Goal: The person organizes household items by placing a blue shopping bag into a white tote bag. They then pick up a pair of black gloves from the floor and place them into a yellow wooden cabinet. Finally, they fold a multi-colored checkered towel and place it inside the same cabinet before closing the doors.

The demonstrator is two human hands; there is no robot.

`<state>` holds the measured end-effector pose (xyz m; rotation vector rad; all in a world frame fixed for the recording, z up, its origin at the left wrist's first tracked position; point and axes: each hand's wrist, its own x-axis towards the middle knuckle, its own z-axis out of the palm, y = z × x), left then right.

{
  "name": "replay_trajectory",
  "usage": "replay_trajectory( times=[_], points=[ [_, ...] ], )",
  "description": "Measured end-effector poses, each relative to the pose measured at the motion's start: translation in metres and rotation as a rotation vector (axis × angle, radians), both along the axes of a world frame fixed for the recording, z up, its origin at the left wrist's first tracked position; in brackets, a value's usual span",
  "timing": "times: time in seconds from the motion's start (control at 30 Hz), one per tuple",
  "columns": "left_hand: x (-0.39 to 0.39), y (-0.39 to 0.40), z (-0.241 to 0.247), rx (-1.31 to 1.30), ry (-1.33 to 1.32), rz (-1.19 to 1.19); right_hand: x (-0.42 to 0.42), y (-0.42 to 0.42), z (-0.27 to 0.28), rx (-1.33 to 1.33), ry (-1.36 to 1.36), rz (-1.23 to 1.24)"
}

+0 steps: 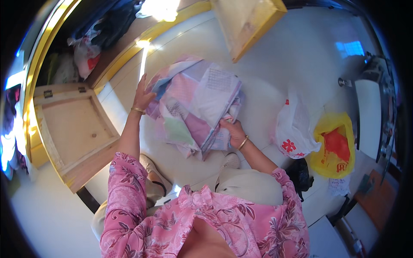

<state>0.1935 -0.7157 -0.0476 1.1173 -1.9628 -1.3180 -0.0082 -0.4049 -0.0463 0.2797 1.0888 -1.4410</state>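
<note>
A folded patchwork-print cloth [187, 106], in pink, lilac, white and pale green, is bunched in front of me above the tiled floor. At its right edge, my right hand [235, 133] grips the layered folds, thumb on top. My left hand [143, 96] is at the cloth's left edge, its fingers extended upward and the thumb pointing apart toward the fabric. Whether the left fingers press on the cloth is not clear. A lighter panel with printed lines lies over the cloth's upper right. The underside of the bundle is hidden.
A yellow-edged cabinet stands left, its wooden door [80, 129] swung open; another door [251, 25] juts out above. Bags fill the cabinet [87, 54]. To the right sit a white plastic bag [295, 129], a yellow bag [335, 148] and a black bag [300, 175].
</note>
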Motion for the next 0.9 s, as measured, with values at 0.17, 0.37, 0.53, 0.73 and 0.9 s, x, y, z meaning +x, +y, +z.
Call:
replay_trajectory(
  times=[0.17,0.37,0.53,0.73,0.9],
  points=[
    [0.018,-0.027,-0.011,0.413,-0.180,-0.162,0.021,-0.027,0.028,-0.178,0.694,0.255],
    [-0.002,-0.026,0.077,0.255,-0.331,-0.535,0.031,-0.040,0.037,-0.167,0.592,0.279],
    [-0.026,0.045,0.060,0.135,-0.424,-0.861,0.023,-0.032,0.014,-0.150,0.087,0.168],
    [-0.051,0.082,0.094,0.864,-0.524,-0.953,0.017,-0.030,0.025,-0.169,-0.061,0.073],
    [-0.035,0.017,0.089,0.845,0.127,-0.293,0.011,-0.031,0.021,-0.096,-0.023,0.076]
  ],
)
